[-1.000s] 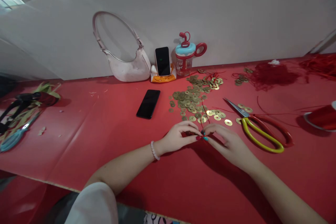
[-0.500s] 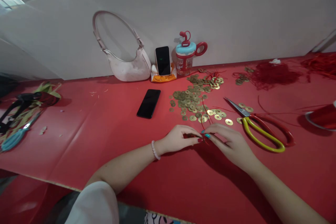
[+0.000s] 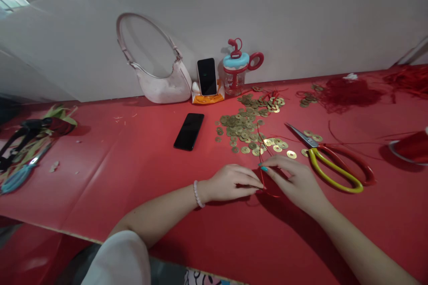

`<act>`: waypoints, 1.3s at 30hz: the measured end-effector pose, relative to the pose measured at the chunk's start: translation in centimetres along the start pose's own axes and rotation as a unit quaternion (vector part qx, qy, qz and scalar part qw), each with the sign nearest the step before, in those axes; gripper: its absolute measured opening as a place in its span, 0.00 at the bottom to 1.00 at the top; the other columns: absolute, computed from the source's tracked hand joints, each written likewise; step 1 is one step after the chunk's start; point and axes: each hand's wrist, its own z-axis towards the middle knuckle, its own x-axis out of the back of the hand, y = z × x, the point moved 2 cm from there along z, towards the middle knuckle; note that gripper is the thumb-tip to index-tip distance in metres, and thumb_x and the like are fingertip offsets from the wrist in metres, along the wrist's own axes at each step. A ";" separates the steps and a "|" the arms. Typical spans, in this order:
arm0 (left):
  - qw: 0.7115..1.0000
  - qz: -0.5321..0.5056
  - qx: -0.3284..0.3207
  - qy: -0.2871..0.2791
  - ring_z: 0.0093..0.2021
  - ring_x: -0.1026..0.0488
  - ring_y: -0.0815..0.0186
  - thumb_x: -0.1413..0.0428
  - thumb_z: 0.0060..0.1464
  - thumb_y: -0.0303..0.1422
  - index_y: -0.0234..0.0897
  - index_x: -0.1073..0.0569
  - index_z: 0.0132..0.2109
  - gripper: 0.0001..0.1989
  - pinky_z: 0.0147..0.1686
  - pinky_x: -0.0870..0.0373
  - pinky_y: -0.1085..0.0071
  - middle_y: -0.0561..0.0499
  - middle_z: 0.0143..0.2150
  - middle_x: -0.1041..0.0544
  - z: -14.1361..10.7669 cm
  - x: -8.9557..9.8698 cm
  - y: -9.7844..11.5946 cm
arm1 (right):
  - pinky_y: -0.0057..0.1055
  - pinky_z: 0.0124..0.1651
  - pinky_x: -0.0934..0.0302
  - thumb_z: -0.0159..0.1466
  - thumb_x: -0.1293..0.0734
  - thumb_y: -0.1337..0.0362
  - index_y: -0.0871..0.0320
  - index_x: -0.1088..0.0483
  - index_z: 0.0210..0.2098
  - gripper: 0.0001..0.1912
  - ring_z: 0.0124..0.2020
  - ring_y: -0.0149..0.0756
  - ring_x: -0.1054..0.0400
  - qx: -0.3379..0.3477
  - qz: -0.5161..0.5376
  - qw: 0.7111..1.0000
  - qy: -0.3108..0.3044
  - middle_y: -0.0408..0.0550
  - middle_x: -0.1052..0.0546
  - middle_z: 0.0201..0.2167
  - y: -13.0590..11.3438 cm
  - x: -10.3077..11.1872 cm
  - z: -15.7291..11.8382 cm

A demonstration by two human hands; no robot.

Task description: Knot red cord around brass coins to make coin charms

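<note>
Black glass fronts a slim phone (image 3: 189,131) flat on the smooth red table (image 3: 147,156), seemingly out of the way. With my left hand (image 3: 230,182) I hold thin red cord (image 3: 263,179) between closed fingers, likely anchoring it; round holed brass coins (image 3: 241,128) lie beyond, within reach. My right hand (image 3: 296,178) pinches the cord farther up, fingers together, presumably for tension. Yellow-and-red-handled steel scissors (image 3: 313,145) lie handles towards me.

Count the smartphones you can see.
2: one black rectangular smartphone lies flat on the red table; one pale-edged black smartphone stands propped left of the clear, blue-lidded cup.
</note>
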 end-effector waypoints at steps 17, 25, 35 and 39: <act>0.963 -0.117 0.203 0.130 0.37 0.26 0.67 0.45 0.52 0.32 0.32 0.23 0.36 0.08 0.40 0.31 0.72 0.45 0.36 0.22 0.3 0.5 -0.7 | 0.44 0.48 0.41 0.60 0.39 0.66 0.53 0.31 0.33 0.05 0.48 0.43 0.37 0.157 -0.098 0.983 -0.003 0.52 0.31 0.45 -0.5 0.6 -0.1; 0.959 -0.132 0.215 0.129 0.36 0.27 0.68 0.45 0.52 0.32 0.31 0.24 0.37 0.09 0.38 0.33 0.74 0.45 0.37 0.22 0.2 0.4 -1.2 | 0.42 0.48 0.39 0.61 0.38 0.62 0.54 0.30 0.36 0.06 0.47 0.42 0.37 0.153 -0.062 0.985 -0.058 0.53 0.30 0.45 -0.3 0.3 -0.4; 0.963 -0.104 0.224 0.103 0.35 0.28 0.68 0.46 0.52 0.30 0.32 0.24 0.37 0.08 0.38 0.32 0.74 0.46 0.36 0.22 0.2 0.4 -1.0 | 0.33 0.35 0.36 0.63 0.41 0.64 0.54 0.30 0.36 0.08 0.31 0.35 0.32 0.110 0.023 0.993 -0.043 0.48 0.25 0.29 -0.8 0.7 -0.1; 0.954 -0.096 0.256 0.120 0.33 0.29 0.68 0.45 0.51 0.31 0.32 0.23 0.36 0.08 0.34 0.33 0.74 0.46 0.35 0.23 0.3 0.3 -1.0 | 0.31 0.33 0.35 0.64 0.41 0.60 0.55 0.29 0.33 0.10 0.30 0.35 0.31 0.057 0.051 0.995 -0.062 0.49 0.25 0.28 -0.5 0.9 -0.1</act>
